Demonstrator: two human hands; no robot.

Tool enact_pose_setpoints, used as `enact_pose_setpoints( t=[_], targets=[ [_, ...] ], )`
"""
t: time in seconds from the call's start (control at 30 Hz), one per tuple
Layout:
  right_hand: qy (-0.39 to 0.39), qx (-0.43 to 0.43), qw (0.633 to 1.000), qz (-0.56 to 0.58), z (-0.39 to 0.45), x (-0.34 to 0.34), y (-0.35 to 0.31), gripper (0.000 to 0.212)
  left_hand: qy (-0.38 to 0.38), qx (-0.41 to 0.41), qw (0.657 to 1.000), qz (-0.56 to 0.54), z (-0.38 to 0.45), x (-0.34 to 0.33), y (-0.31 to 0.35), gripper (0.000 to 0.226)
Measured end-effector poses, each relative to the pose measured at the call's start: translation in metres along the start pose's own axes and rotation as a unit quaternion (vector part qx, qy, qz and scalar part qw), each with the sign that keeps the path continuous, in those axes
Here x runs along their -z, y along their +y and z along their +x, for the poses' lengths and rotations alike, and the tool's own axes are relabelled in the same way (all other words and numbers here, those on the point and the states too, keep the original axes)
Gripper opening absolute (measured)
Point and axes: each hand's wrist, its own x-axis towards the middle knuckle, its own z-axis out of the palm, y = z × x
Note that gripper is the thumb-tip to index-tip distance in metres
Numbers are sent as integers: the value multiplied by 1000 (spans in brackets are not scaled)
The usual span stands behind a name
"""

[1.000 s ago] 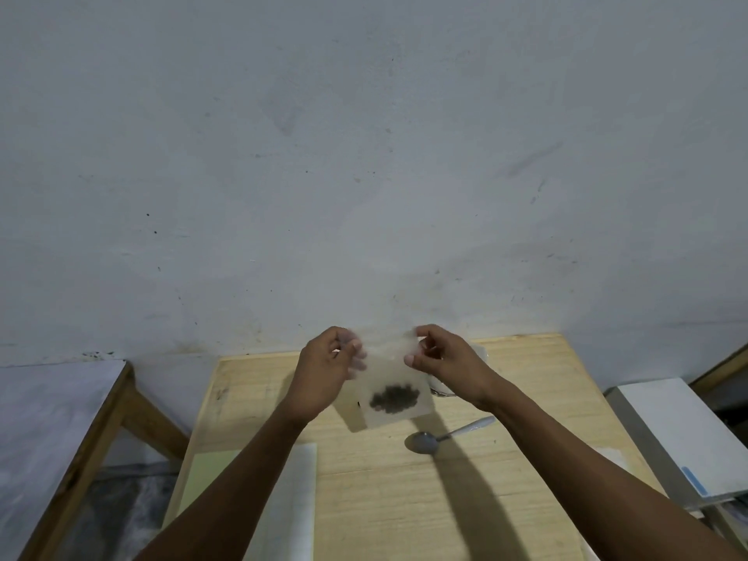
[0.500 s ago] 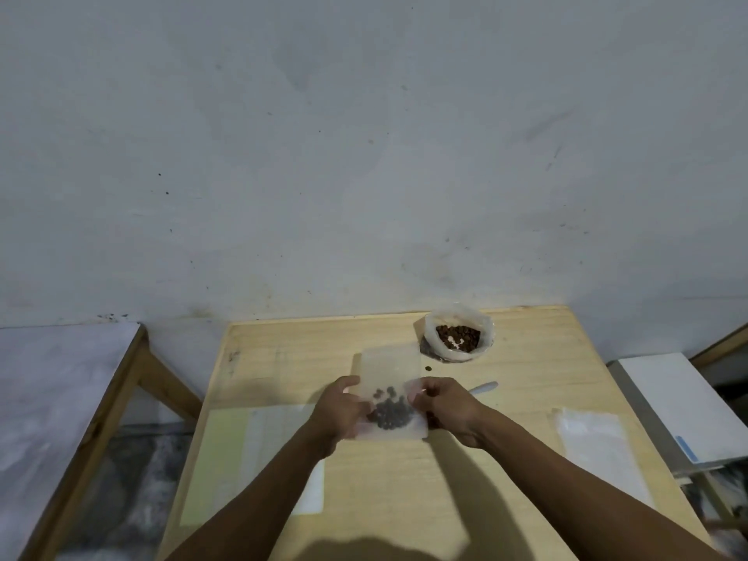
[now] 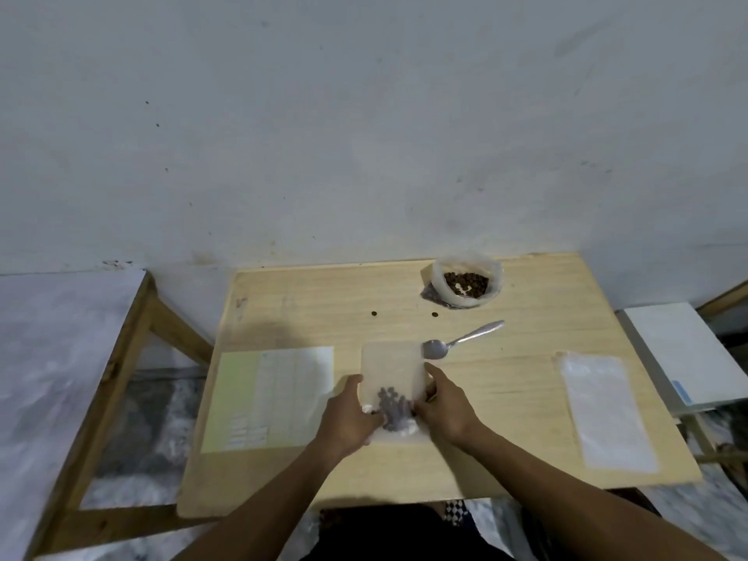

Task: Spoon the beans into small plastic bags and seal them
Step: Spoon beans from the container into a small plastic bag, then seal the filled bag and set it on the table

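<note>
both hands are pressing a small plastic bag [image 3: 393,382] flat on the wooden table [image 3: 506,406], left hand [image 3: 351,419] and right hand [image 3: 444,404] pinching its side edges, probably so the beans [image 3: 392,406] are settling at the near end before sealing. the bag's looking translucent, the beans a dark clump. the spoon [image 3: 461,340] is lying just beyond, with the open bean sack [image 3: 466,283] sitting near the wall.

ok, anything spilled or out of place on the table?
Yes: two loose beans lie on the bare table, spilled short of the open bean bag. The spoon lies empty nearby.
</note>
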Motion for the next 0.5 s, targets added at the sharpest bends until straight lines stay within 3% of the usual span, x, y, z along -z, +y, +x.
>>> enact_pose_setpoints(
  t=[0.13,0.33,0.5],
  targets=[
    [1,41,997,-68,3,-8,8,17,12,-27,994,107,-6,-5,-4,75],
    [-14,52,986,-159,7,-16,13,43,23,-56,966,252,-9,-4,-4,72],
    [25,92,992,-88,2,-7,19,14,42,-58,948,310,-11,4,6,64]
  ],
)
